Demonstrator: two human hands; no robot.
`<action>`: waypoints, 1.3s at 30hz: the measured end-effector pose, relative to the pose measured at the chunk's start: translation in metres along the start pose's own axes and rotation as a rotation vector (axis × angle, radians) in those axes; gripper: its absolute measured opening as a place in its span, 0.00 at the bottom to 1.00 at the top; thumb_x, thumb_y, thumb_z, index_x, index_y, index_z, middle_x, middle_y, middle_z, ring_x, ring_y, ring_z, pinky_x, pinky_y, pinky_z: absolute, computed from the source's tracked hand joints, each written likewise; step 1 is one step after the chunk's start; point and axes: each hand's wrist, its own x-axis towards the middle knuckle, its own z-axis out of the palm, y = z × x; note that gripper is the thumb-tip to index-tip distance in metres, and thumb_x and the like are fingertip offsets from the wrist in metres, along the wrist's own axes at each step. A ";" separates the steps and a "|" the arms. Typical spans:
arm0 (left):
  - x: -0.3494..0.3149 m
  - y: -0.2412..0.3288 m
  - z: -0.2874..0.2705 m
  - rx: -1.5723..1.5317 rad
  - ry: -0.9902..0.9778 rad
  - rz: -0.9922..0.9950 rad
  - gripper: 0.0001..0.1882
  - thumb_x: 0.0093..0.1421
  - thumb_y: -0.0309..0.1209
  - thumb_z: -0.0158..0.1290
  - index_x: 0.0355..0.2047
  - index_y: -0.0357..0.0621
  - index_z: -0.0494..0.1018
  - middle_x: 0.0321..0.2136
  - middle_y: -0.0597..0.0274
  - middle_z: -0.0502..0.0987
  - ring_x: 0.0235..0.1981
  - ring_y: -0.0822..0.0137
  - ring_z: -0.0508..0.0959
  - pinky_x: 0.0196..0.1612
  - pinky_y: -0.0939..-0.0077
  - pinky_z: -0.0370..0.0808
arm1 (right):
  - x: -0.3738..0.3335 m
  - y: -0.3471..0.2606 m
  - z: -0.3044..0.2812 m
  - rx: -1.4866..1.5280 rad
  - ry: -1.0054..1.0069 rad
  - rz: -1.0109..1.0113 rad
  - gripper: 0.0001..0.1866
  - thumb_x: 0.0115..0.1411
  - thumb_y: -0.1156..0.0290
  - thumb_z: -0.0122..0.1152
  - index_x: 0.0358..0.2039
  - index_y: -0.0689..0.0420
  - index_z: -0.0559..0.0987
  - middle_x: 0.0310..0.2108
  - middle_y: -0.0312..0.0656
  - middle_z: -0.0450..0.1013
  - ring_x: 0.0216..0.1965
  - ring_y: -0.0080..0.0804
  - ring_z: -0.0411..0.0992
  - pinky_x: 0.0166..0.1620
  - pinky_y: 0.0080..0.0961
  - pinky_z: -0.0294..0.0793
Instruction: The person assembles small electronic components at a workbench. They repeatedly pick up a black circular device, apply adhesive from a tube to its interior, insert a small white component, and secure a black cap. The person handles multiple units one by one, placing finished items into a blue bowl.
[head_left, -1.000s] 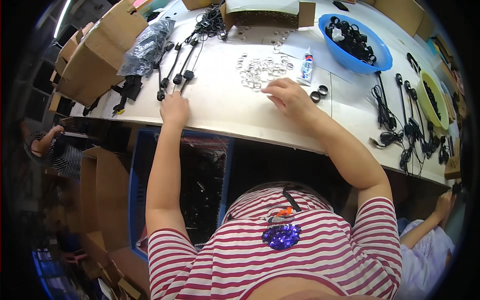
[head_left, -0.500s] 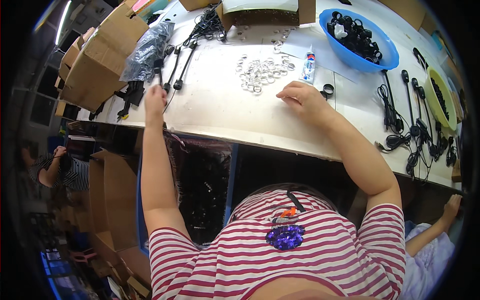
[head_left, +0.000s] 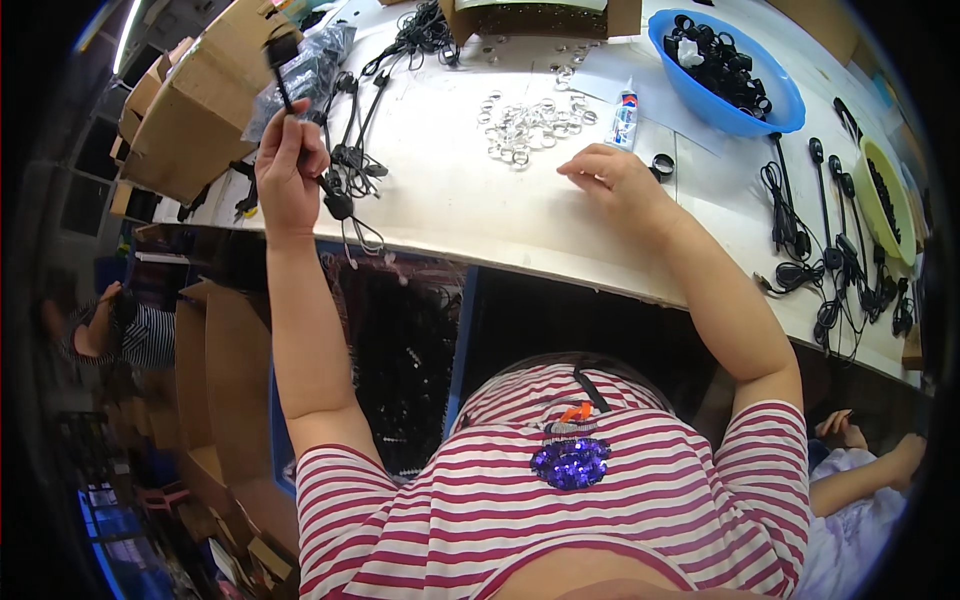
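Observation:
My left hand is raised over the table's left side, fingers wrapped round a black corded stick with a blocky head pointing up. Its cord, with an inline black piece, hangs below the fist past the table's front edge. Similar black corded sticks lie just beyond. My right hand rests on the white table, fingers loosely bent and thumb slightly apart, with nothing visible in it. Beside its knuckles stands a black ring; a white and blue tube lies behind. Clear round lenses are scattered left of the tube.
A blue bowl of black rings stands far right, near a yellow bowl of small black parts. Corded sticks lie between. Cardboard boxes stand left and at the back. Another person's arm is at lower right.
My left hand has lifted a black corded stick off the table, moving up and slightly left, its cord trailing. My right hand has hardly moved. The neighbour's second hand has come into view.

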 end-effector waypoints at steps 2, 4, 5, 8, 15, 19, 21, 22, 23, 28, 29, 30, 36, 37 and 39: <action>-0.012 0.016 0.015 0.256 -0.072 -0.058 0.11 0.61 0.29 0.45 0.41 0.36 0.70 0.20 0.67 0.68 0.17 0.81 0.60 0.21 0.88 0.56 | 0.001 -0.001 -0.002 0.035 0.033 0.011 0.09 0.56 0.73 0.54 0.36 0.59 0.77 0.33 0.42 0.73 0.33 0.32 0.71 0.38 0.23 0.70; -0.030 0.033 0.021 0.506 -0.179 -0.084 0.10 0.57 0.24 0.49 0.39 0.36 0.73 0.23 0.65 0.73 0.21 0.82 0.65 0.24 0.90 0.60 | 0.002 -0.012 -0.003 0.109 0.082 0.003 0.10 0.57 0.70 0.53 0.39 0.58 0.76 0.33 0.41 0.73 0.33 0.29 0.70 0.38 0.22 0.69; -0.038 0.036 0.026 0.610 -0.226 -0.067 0.09 0.56 0.22 0.49 0.38 0.36 0.74 0.24 0.65 0.74 0.22 0.81 0.67 0.26 0.89 0.62 | 0.000 -0.013 -0.002 0.205 0.141 -0.004 0.13 0.58 0.68 0.52 0.43 0.57 0.75 0.37 0.40 0.73 0.35 0.26 0.69 0.40 0.20 0.68; -0.064 0.045 0.049 0.817 -0.380 0.022 0.11 0.54 0.18 0.48 0.39 0.35 0.73 0.24 0.66 0.73 0.27 0.77 0.70 0.30 0.85 0.66 | -0.001 -0.057 -0.003 0.583 0.050 -0.012 0.21 0.58 0.62 0.52 0.49 0.58 0.70 0.42 0.41 0.69 0.41 0.26 0.67 0.47 0.21 0.64; -0.096 0.048 0.071 1.191 -0.555 0.241 0.11 0.51 0.22 0.53 0.36 0.42 0.75 0.25 0.60 0.71 0.26 0.67 0.71 0.29 0.77 0.67 | -0.018 -0.143 0.021 0.132 -0.212 -0.057 0.17 0.52 0.64 0.58 0.40 0.61 0.74 0.32 0.37 0.71 0.35 0.25 0.68 0.40 0.22 0.66; -0.106 0.053 0.067 1.041 -0.071 0.912 0.10 0.52 0.32 0.54 0.32 0.40 0.76 0.26 0.57 0.73 0.28 0.64 0.72 0.33 0.74 0.68 | -0.020 -0.171 0.019 0.449 -0.126 0.111 0.11 0.54 0.67 0.56 0.32 0.62 0.75 0.18 0.31 0.65 0.18 0.13 0.59 0.20 0.12 0.57; -0.126 0.064 0.049 0.736 0.029 1.000 0.14 0.57 0.36 0.50 0.34 0.35 0.74 0.26 0.55 0.72 0.27 0.65 0.72 0.32 0.74 0.68 | -0.023 -0.189 0.014 0.805 -0.103 0.129 0.10 0.56 0.69 0.54 0.30 0.63 0.74 0.17 0.30 0.62 0.16 0.10 0.55 0.17 0.09 0.52; -0.141 0.063 0.045 0.515 0.022 0.902 0.17 0.59 0.38 0.47 0.35 0.33 0.73 0.27 0.53 0.72 0.27 0.65 0.72 0.32 0.74 0.68 | -0.026 -0.199 0.014 0.885 -0.048 0.111 0.09 0.58 0.69 0.51 0.30 0.63 0.73 0.19 0.31 0.62 0.15 0.10 0.53 0.16 0.09 0.50; -0.146 0.059 0.044 0.420 -0.120 0.889 0.22 0.62 0.42 0.41 0.38 0.31 0.71 0.26 0.52 0.72 0.26 0.65 0.72 0.32 0.75 0.69 | -0.032 -0.207 0.012 0.965 -0.052 0.093 0.09 0.59 0.69 0.50 0.31 0.63 0.72 0.21 0.33 0.63 0.15 0.10 0.52 0.15 0.09 0.50; -0.173 0.037 0.059 0.102 -0.002 0.276 0.36 0.59 0.56 0.36 0.46 0.29 0.65 0.35 0.46 0.74 0.32 0.61 0.76 0.39 0.73 0.71 | -0.076 -0.214 0.014 1.057 -0.212 0.113 0.10 0.60 0.69 0.47 0.34 0.64 0.69 0.26 0.38 0.63 0.16 0.11 0.51 0.15 0.09 0.49; -0.175 0.033 0.062 -0.039 0.035 0.225 0.40 0.56 0.60 0.35 0.49 0.30 0.62 0.38 0.45 0.73 0.35 0.60 0.76 0.42 0.72 0.70 | -0.088 -0.206 0.021 1.039 -0.199 0.146 0.10 0.59 0.69 0.49 0.34 0.64 0.69 0.26 0.38 0.62 0.16 0.12 0.51 0.16 0.10 0.49; -0.174 0.028 0.069 -0.183 0.065 0.172 0.44 0.54 0.64 0.33 0.52 0.31 0.59 0.40 0.45 0.72 0.38 0.58 0.75 0.45 0.70 0.70 | -0.098 -0.195 0.028 1.037 -0.188 0.223 0.10 0.58 0.69 0.50 0.34 0.64 0.69 0.26 0.37 0.62 0.17 0.12 0.52 0.17 0.10 0.49; -0.191 -0.012 0.098 -0.668 0.104 -0.121 0.39 0.56 0.61 0.34 0.55 0.42 0.55 0.51 0.49 0.65 0.51 0.55 0.68 0.54 0.61 0.63 | -0.150 -0.131 0.073 1.072 -0.079 0.523 0.08 0.56 0.69 0.54 0.25 0.60 0.72 0.15 0.27 0.60 0.13 0.09 0.50 0.15 0.11 0.45; -0.193 -0.018 0.101 -0.703 0.117 -0.136 0.38 0.56 0.60 0.35 0.55 0.42 0.55 0.51 0.50 0.65 0.51 0.56 0.67 0.54 0.61 0.62 | -0.155 -0.126 0.075 1.040 -0.082 0.546 0.09 0.56 0.68 0.54 0.25 0.60 0.71 0.14 0.27 0.59 0.13 0.09 0.50 0.15 0.11 0.44; -0.195 -0.022 0.112 -0.803 0.171 -0.171 0.32 0.58 0.56 0.38 0.51 0.42 0.58 0.43 0.57 0.68 0.42 0.64 0.71 0.47 0.67 0.66 | -0.161 -0.118 0.079 1.026 -0.101 0.580 0.10 0.57 0.67 0.53 0.23 0.58 0.71 0.14 0.26 0.58 0.13 0.09 0.50 0.15 0.12 0.45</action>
